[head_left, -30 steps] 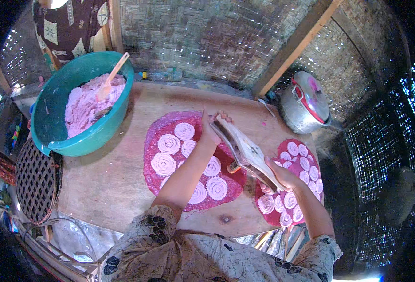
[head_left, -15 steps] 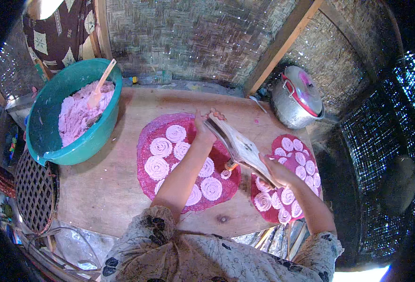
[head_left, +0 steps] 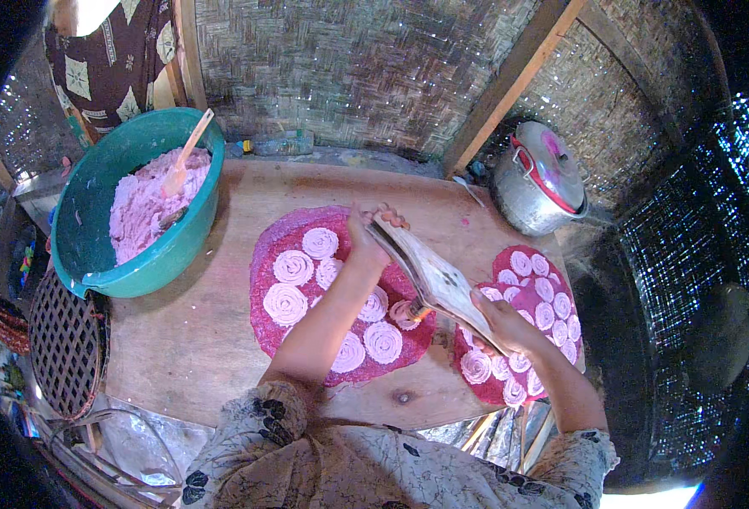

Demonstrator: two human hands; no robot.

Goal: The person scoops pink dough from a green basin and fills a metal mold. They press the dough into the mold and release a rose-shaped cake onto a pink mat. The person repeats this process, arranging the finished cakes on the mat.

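Note:
Both hands grip a long, pale, two-layered wooden press (head_left: 442,276), held slantwise over the table. My left hand (head_left: 373,237) wraps its far left end, and my right hand (head_left: 506,324) closes round the near right end. From its lower side sticks a short nozzle (head_left: 418,311), right above a pink dough swirl (head_left: 402,316). That swirl sits at the right of a round magenta sheet (head_left: 264,259) carrying several other pale pink swirls (head_left: 285,304). My left forearm hides part of them. A second magenta sheet (head_left: 469,388), close to my right hand, bears several swirls too.
On the left stands a big green basin (head_left: 73,212) of pink dough (head_left: 141,208) with a spatula (head_left: 190,151) in it. A lidded metal pot (head_left: 536,182) is at the back right. A plastic bottle (head_left: 281,144) lies by the woven wall; a lattice tray (head_left: 69,348) leans at the left edge.
The swirl under the nozzle has grown from a small blob to a wider coil. The nozzle end has shifted slightly; both hands keep their hold on the press.

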